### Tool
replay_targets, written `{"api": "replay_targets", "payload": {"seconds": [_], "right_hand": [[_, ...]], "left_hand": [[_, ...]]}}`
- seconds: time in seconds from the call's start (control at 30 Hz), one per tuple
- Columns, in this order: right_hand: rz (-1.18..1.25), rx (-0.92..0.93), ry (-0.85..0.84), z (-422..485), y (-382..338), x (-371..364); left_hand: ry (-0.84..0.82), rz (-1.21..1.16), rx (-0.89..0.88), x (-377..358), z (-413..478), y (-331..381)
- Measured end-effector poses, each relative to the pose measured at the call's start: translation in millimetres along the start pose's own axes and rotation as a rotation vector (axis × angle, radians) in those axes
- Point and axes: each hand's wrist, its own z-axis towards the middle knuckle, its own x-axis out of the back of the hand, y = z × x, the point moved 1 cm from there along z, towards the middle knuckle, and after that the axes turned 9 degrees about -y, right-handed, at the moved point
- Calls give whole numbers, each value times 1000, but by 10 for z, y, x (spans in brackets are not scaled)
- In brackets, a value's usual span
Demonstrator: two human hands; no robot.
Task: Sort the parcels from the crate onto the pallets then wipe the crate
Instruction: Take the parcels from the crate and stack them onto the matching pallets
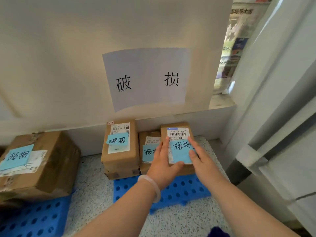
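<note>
- Brown cardboard parcel (177, 134) at the right rear of the blue perforated pallet (179, 190), against the wall, bearing a white barcode label and a blue sticky note (182, 152) with handwritten characters.
- Gripped from both sides: left hand (164, 165) with fingers spread along its left edge and thumb across the front, right hand (200, 158) with fingers curled over its right side.
- White bangle (152, 185) on the left wrist.
- Middle parcel (148, 147) half hidden behind the left hand, its note partly covered.
- Third parcel (120, 147) just beside, at left.
- Three parcels on this pallet.
- Larger box (39, 161) on a second blue pallet (34, 219), cut off at the left edge.
- Paper sign (147, 77) on the wall above.
</note>
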Motion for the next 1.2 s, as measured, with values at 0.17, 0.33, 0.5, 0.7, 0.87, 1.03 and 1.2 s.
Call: {"api": "replay_targets", "payload": {"seconds": [0.17,0.33,0.5,0.7,0.87,1.03,1.2], "right_hand": [[67,-12,-17,383,112,120],[35,18,-76,731,124,215],[-21,-7,-123,1062,144,252],[-150,-11,-165,1246,72,325],[-300,28,-80,1011,7,366],[-275,15,-14,300,55,234],[-497,10,-73,-472,170,-17]], "left_hand": [[29,22,43,-39,315,-21],[79,77,73,86,632,-1],[105,112,107,187,907,-34],[132,127,118,213,1027,17],[55,268,202,270,871,28],[21,515,131,143,355,38],[-5,687,60,-13,-246,-115]]}}
